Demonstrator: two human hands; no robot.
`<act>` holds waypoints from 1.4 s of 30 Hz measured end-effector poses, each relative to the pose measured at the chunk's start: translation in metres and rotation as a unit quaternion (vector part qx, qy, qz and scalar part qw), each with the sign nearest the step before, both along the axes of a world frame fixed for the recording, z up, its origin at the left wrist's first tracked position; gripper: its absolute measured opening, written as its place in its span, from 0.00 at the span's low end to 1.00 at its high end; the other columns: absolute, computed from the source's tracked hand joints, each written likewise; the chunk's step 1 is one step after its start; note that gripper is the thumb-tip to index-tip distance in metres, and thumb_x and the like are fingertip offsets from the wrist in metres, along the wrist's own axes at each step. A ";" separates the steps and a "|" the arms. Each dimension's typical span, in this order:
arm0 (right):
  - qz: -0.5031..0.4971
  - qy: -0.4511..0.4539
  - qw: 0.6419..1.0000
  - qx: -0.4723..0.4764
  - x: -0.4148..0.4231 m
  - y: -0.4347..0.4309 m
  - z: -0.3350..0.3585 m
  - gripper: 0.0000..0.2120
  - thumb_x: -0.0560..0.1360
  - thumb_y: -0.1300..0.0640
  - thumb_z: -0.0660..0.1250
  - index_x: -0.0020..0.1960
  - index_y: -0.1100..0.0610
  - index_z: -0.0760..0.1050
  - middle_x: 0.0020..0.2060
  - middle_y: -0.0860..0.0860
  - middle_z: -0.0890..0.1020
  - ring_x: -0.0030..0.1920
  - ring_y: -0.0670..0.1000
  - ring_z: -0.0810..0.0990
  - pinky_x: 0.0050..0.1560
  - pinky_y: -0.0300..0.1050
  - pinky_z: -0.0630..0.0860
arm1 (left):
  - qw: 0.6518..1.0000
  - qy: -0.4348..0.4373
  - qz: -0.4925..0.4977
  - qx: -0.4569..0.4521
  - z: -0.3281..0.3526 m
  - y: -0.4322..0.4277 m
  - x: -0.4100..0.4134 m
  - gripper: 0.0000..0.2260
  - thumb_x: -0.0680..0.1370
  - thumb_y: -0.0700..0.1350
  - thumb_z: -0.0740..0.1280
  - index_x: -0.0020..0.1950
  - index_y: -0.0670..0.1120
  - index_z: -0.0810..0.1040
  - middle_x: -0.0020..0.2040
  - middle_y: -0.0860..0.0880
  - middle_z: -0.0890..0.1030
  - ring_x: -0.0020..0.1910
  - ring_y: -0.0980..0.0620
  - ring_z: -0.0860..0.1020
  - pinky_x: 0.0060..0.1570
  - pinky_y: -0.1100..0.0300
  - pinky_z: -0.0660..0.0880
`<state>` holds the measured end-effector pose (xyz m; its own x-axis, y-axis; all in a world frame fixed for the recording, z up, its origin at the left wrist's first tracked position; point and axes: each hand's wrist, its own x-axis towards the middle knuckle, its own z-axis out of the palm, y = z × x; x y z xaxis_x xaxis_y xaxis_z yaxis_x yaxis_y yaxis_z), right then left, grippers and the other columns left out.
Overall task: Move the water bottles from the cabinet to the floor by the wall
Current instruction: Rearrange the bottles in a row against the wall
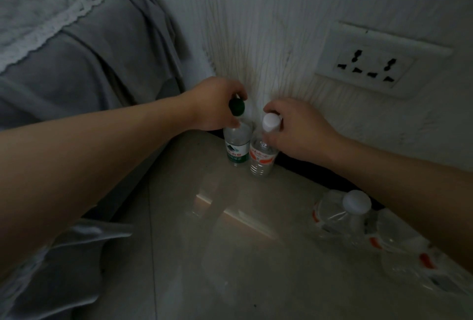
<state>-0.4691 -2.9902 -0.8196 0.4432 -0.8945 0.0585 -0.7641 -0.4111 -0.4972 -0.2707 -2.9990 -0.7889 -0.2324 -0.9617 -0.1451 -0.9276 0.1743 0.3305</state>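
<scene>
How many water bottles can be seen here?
3 certain: green-capped bottle in the left hand, white-capped bottle in the right hand, both by the wall; a third bottle lower right. More may hide beside it.

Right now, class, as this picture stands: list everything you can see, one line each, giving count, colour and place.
green-capped bottle: one, clear, green and white label, upright on the floor by the wall.
white-capped bottle: one, clear, orange label, upright, just right of the first.
further bottles: count unclear, one white cap shows, clear with orange marks, floor at lower right.
wall socket: one, white, wall at upper right.
bed cover: one, grey with white lace trim, at left.
floor: one, pale, glossy.
wall: one, white, textured.
left hand: one, grips the green-capped bottle at its cap.
right hand: one, grips the white-capped bottle below its cap.
</scene>
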 end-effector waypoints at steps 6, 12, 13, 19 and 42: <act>0.010 0.014 1.000 0.007 -0.004 0.006 0.010 0.23 0.69 0.51 0.73 0.62 0.56 0.74 0.54 0.50 0.77 0.50 0.48 0.75 0.48 0.43 0.72 | 1.000 -0.006 -0.001 -0.003 0.008 0.005 0.001 0.28 0.70 0.49 0.76 0.69 0.51 0.72 0.63 0.50 0.77 0.60 0.51 0.76 0.59 0.55 0.75; -0.009 0.025 1.000 0.003 -0.016 0.013 0.023 0.30 0.67 0.46 0.75 0.66 0.53 0.71 0.57 0.48 0.77 0.48 0.45 0.74 0.46 0.40 0.70 | 0.999 -0.027 -0.009 -0.035 0.023 0.011 -0.001 0.30 0.69 0.51 0.77 0.69 0.53 0.71 0.64 0.51 0.75 0.61 0.51 0.74 0.59 0.55 0.74; -0.011 0.029 1.000 0.001 -0.019 0.014 0.025 0.31 0.67 0.45 0.75 0.66 0.53 0.71 0.57 0.48 0.77 0.48 0.45 0.74 0.47 0.40 0.70 | 0.999 -0.027 -0.011 -0.040 0.026 0.013 -0.003 0.30 0.69 0.51 0.77 0.69 0.53 0.71 0.64 0.51 0.75 0.60 0.51 0.74 0.59 0.55 0.74; -0.017 0.058 0.998 -0.011 -0.047 0.028 0.039 0.32 0.66 0.42 0.75 0.66 0.52 0.71 0.56 0.47 0.77 0.50 0.45 0.75 0.47 0.39 0.69 | 0.997 -0.017 -0.034 -0.069 0.044 0.025 -0.024 0.32 0.69 0.50 0.78 0.70 0.52 0.70 0.63 0.50 0.75 0.58 0.51 0.75 0.56 0.55 0.74; -0.045 0.158 0.985 0.059 -0.172 0.113 0.060 0.27 0.69 0.44 0.73 0.66 0.49 0.73 0.58 0.47 0.77 0.54 0.47 0.77 0.52 0.41 0.73 | 0.960 -0.026 -0.277 0.020 0.024 0.085 -0.165 0.32 0.71 0.53 0.75 0.72 0.56 0.66 0.63 0.55 0.73 0.51 0.60 0.68 0.50 0.64 0.66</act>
<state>-0.6411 -2.8770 -0.7597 0.3422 -0.9230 -0.1759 -0.9185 -0.2891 -0.2698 -0.4357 -2.9139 -0.7653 -0.6981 -0.6862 -0.2043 -0.7117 0.6338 0.3031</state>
